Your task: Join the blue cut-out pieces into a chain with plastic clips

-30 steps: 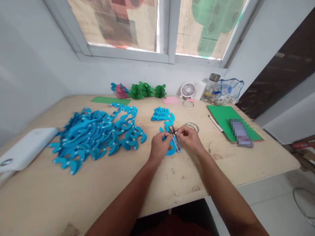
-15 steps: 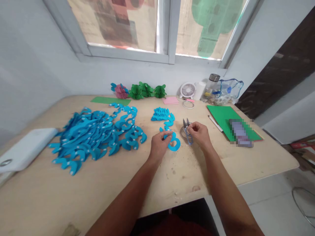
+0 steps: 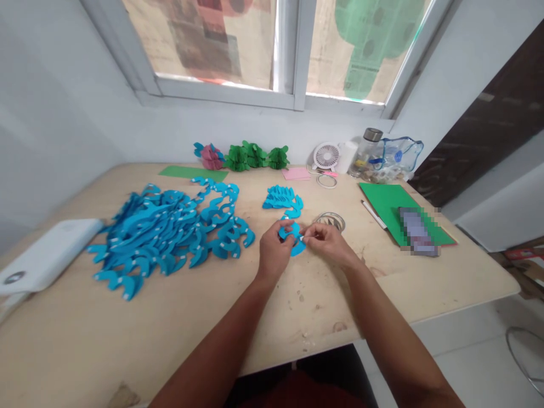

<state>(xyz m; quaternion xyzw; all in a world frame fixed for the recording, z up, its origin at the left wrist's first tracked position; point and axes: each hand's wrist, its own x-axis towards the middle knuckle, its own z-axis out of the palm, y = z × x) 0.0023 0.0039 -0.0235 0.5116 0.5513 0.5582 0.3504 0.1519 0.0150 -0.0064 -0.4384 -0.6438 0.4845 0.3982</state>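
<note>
My left hand (image 3: pixel 274 249) and my right hand (image 3: pixel 325 242) meet over a curved blue paper cut-out (image 3: pixel 293 233) near the middle of the wooden table (image 3: pixel 212 317). Both pinch its edges, fingers closed on it. Just behind lies a small stack of the same blue cut-outs (image 3: pixel 283 198). A clear tape roll (image 3: pixel 329 220) sits right behind my right hand. The thread snips are not visible now.
A large heap of blue cut-outs (image 3: pixel 170 232) covers the table's left half, with a white device (image 3: pixel 42 255) at the far left. Green card (image 3: pixel 391 207), a pen (image 3: pixel 374 214), a small fan (image 3: pixel 325 156), a jar (image 3: pixel 365 150) and green paper ornaments (image 3: pixel 255 156) stand at the back and right.
A second ago my right hand held snips at the cut-out, then carried them right to the tape roll. Now it is back at the cut-out without them.
</note>
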